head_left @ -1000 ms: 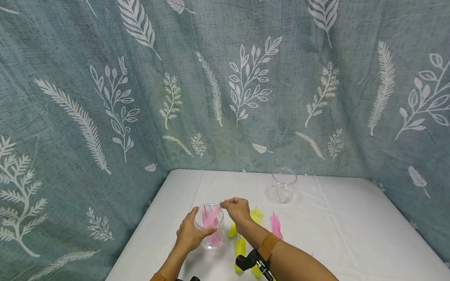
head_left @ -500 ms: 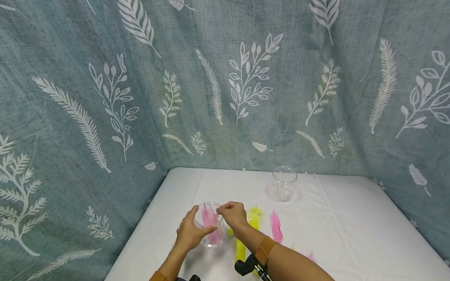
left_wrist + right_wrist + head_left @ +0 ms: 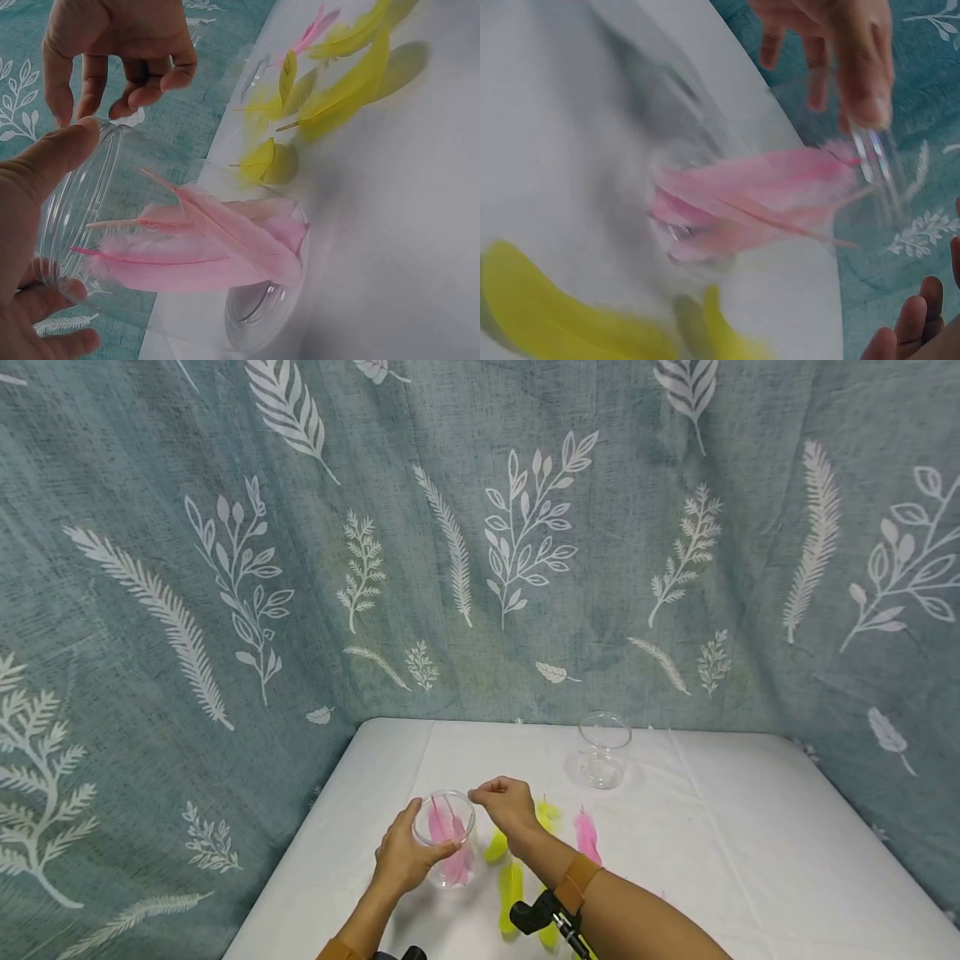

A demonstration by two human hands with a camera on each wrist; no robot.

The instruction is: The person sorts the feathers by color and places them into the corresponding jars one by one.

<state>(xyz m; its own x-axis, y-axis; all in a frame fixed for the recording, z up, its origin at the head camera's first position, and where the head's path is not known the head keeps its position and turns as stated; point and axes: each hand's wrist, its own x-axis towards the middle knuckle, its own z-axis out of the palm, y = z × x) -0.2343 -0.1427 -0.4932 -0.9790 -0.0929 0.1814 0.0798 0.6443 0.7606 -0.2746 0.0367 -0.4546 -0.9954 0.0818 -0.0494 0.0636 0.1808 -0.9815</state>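
The left hand (image 3: 851, 45), at one o'clock, holds a jar (image 3: 879, 161) of pink feathers (image 3: 780, 171). Yellow feathers (image 3: 562, 319) lie around seven.

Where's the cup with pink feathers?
In the head view, the cup is low, just left of centre, in the left hand, with yellow feathers to its right.

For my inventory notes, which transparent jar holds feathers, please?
The jar held by the left hand, with pink feathers inside; the farther jar shows none.
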